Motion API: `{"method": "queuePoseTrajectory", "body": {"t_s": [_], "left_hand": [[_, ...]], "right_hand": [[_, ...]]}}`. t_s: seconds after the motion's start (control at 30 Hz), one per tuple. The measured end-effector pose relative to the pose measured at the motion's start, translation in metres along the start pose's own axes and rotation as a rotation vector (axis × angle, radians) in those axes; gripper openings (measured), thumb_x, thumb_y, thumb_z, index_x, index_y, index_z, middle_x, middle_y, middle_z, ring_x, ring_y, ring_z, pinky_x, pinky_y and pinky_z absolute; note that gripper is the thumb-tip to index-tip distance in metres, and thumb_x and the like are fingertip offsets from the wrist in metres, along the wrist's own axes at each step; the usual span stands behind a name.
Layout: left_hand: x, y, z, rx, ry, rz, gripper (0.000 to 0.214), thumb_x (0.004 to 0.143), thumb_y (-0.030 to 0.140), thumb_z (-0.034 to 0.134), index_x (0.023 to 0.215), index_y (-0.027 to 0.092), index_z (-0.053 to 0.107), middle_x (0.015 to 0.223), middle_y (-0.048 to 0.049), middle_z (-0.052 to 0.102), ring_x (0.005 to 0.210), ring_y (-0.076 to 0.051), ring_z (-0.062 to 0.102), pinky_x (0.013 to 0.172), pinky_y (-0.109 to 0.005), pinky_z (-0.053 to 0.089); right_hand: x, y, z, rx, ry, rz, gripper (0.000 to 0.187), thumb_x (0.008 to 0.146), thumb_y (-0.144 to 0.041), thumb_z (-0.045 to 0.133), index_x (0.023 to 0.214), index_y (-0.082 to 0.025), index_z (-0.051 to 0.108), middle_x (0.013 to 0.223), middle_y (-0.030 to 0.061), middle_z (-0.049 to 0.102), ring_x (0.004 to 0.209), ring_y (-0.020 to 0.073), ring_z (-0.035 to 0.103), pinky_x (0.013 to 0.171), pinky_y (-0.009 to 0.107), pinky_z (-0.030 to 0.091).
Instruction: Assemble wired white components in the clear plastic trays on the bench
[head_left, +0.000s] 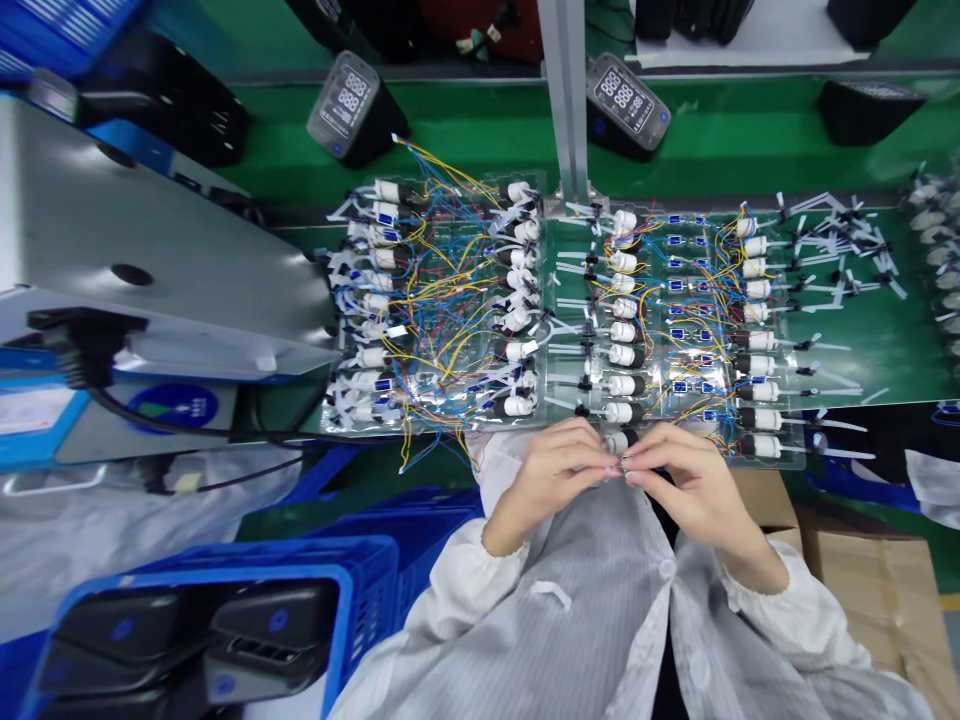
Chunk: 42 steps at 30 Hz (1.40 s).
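My left hand and my right hand meet at the near edge of the bench, fingertips pinched together over a small part too tiny to name. Just behind the fingertips lies a white cylinder with a dark end, partly covered by my hands. Beyond them, a clear plastic tray holds rows of white cylinders with coloured wires and white tubes with black clips. To the left sits a second clear tray, filled with similar wired cylinders and tangled wires.
Loose tubes with black clips are scattered on the green bench at right. Display devices stand behind, near a metal post. A grey metal machine occupies the left. Below are a blue crate and cardboard boxes.
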<state>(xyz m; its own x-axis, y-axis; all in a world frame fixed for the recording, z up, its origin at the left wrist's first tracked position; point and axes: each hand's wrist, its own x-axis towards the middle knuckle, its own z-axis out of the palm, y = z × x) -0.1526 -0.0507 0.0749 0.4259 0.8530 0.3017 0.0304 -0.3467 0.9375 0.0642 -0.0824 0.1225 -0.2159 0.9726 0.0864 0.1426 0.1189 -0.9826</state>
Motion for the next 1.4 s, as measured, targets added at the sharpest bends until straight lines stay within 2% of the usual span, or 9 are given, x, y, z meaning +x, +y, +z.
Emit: {"method": "queuePoseTrajectory", "body": {"t_s": [0.23, 0.5, 0.63, 0.87, 1.03, 1.4], "left_hand": [[0.004, -0.007, 0.002, 0.034, -0.016, 0.169, 0.004, 0.093, 0.028, 0.081, 0.097, 0.028, 0.08, 0.076, -0.0015, 0.076, 0.069, -0.02, 0.068, 0.063, -0.039, 0.055], [0.006, -0.004, 0.002, 0.152, -0.067, 0.185, 0.003, 0.097, 0.022, 0.076, 0.099, 0.023, 0.077, 0.081, -0.0017, 0.076, 0.073, -0.017, 0.067, 0.067, -0.036, 0.054], [0.006, -0.004, 0.009, 0.089, 0.017, 0.207, 0.009, 0.092, 0.016, 0.08, 0.1, 0.019, 0.078, 0.083, -0.0037, 0.077, 0.076, -0.017, 0.068, 0.069, -0.032, 0.056], [0.003, -0.006, 0.019, -0.003, 0.185, 0.133, 0.006, 0.089, 0.015, 0.082, 0.094, 0.018, 0.08, 0.082, -0.005, 0.079, 0.076, -0.019, 0.072, 0.07, -0.034, 0.06], [0.003, -0.006, 0.021, 0.006, 0.203, 0.171, 0.007, 0.092, 0.014, 0.08, 0.096, 0.02, 0.08, 0.08, -0.0046, 0.077, 0.073, -0.019, 0.071, 0.065, -0.032, 0.059], [0.003, -0.007, 0.021, -0.006, 0.18, 0.153, 0.005, 0.092, 0.014, 0.079, 0.095, 0.018, 0.081, 0.079, -0.0055, 0.077, 0.071, -0.017, 0.07, 0.064, -0.031, 0.058]], "right_hand": [[0.0, 0.007, -0.005, -0.045, -0.036, -0.047, 0.015, 0.093, -0.017, 0.078, 0.101, -0.029, 0.083, 0.097, 0.0029, 0.079, 0.087, 0.0181, 0.075, 0.077, 0.032, 0.061], [-0.002, 0.008, -0.005, -0.153, -0.011, -0.042, 0.014, 0.096, -0.017, 0.075, 0.101, -0.026, 0.083, 0.097, 0.0035, 0.078, 0.088, 0.0174, 0.074, 0.077, 0.03, 0.059], [-0.004, 0.012, -0.007, -0.076, -0.014, -0.039, 0.014, 0.094, -0.016, 0.077, 0.101, -0.027, 0.082, 0.098, 0.0026, 0.078, 0.089, 0.0174, 0.075, 0.079, 0.03, 0.059], [-0.009, 0.013, -0.005, -0.083, 0.087, -0.054, 0.018, 0.091, -0.012, 0.079, 0.099, -0.028, 0.08, 0.097, 0.0007, 0.077, 0.09, 0.0163, 0.074, 0.08, 0.03, 0.059], [-0.007, 0.012, -0.003, -0.128, 0.104, -0.088, 0.015, 0.09, -0.012, 0.08, 0.093, -0.026, 0.078, 0.096, 0.0002, 0.078, 0.087, 0.0156, 0.075, 0.076, 0.029, 0.058], [-0.007, 0.015, -0.003, -0.12, 0.08, -0.084, 0.015, 0.09, -0.013, 0.078, 0.092, -0.028, 0.08, 0.097, 0.0014, 0.08, 0.084, 0.0171, 0.076, 0.073, 0.03, 0.059]]}}
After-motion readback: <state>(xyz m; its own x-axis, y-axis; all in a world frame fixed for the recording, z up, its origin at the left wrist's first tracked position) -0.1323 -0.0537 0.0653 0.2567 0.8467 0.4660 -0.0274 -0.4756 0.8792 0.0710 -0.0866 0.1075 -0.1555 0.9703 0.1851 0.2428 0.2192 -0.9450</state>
